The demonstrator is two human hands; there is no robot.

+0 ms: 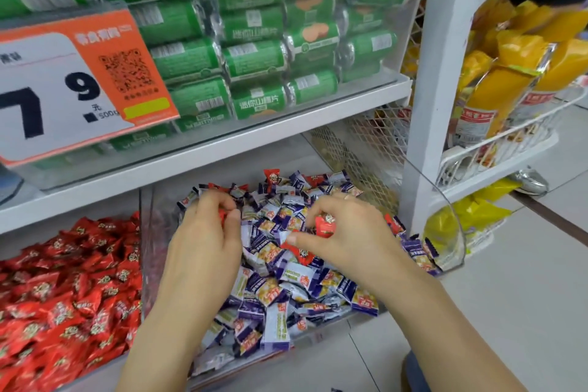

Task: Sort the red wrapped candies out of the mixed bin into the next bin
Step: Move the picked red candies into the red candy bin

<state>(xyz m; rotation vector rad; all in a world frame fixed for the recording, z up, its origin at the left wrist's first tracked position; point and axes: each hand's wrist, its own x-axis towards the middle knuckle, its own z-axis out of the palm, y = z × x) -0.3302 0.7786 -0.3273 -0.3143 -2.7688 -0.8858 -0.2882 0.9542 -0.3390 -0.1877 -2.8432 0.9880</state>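
Head view: my left hand (206, 232) is over the rear left part of the mixed bin (451, 232), its grip curled tight on a red candy (221, 216) pinched between thumb and fingers, only a sliver of wrapper showing. My right hand (346, 232) is over the middle of the same bin, its grip closed on a second red candy (325, 226) held at the fingertips; a third red candy (300, 251) lies just below the thumb, and I cannot tell whether it is gripped. The bin holds mostly purple-and-white candies (276, 302) with a few red ones scattered at the back. The next bin (145, 264), directly left, is filled with red wrapped candies (63, 289). Above, a shelf (203, 156) carries green packs (254, 60) and a price sign (63, 86).
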